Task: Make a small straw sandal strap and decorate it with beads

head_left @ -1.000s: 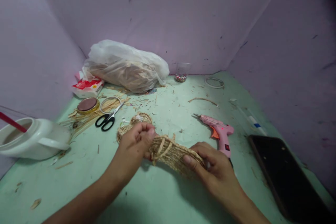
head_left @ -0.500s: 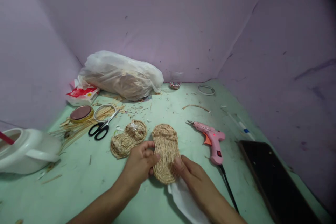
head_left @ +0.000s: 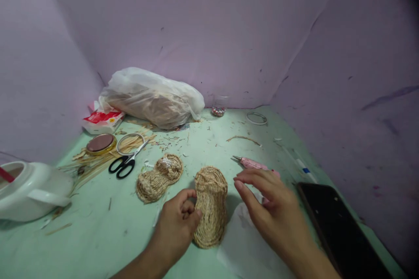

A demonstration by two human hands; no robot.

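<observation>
A small woven straw slipper is tilted up in front of me. My left hand pinches its left edge between thumb and curled fingers. My right hand hovers off the slipper's right side with fingers apart, holding nothing. It covers much of the pink glue gun, whose nozzle points left. Beneath that hand lies a thin white sheet. To the left, a matching slipper with white beads on its strap rests on the table.
Black-handled scissors, a ring, a round tin and loose straw lie left. A white pot stands nearer. Behind are a stuffed plastic bag and a bead jar. A phone lies right.
My right hand has let go of the slipper and moved right and up, now over the glue gun. The slipper, still in my left hand, has shifted slightly down and right.
</observation>
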